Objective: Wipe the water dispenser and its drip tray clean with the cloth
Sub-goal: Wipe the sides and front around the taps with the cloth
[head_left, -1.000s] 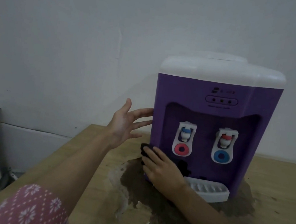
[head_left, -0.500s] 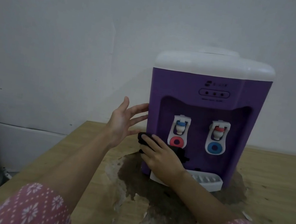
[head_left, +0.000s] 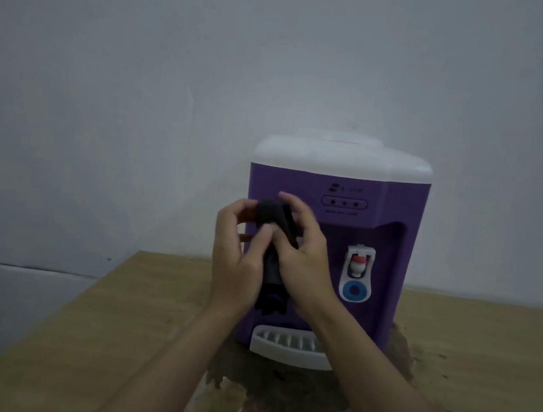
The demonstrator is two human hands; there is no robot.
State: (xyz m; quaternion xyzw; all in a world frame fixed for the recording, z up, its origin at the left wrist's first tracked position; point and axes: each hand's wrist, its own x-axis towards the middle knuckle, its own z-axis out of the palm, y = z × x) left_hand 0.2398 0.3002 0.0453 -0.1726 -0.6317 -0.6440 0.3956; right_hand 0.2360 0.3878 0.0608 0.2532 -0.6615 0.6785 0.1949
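A purple water dispenser (head_left: 398, 205) with a white top stands on the wooden table (head_left: 131, 318). Its white drip tray (head_left: 283, 344) juts out at the bottom front. A dark cloth (head_left: 276, 227) hangs bunched between both hands, in front of the dispenser's left half. My left hand (head_left: 236, 256) pinches the cloth from the left, and my right hand (head_left: 304, 258) grips it from the right with fingers curled over the top. The hands hide the left tap; the right tap (head_left: 359, 260), white with a red cap, shows beside them.
A dark wet patch (head_left: 272, 396) spreads over the table under and in front of the dispenser. A plain grey wall stands close behind. The table's left edge (head_left: 40, 324) drops off to the floor and a pale ledge.
My left hand left the dispenser's side and joined the right hand on the cloth. Both hands lifted the cloth from the dispenser's lower front to mid height. The camera drew back.
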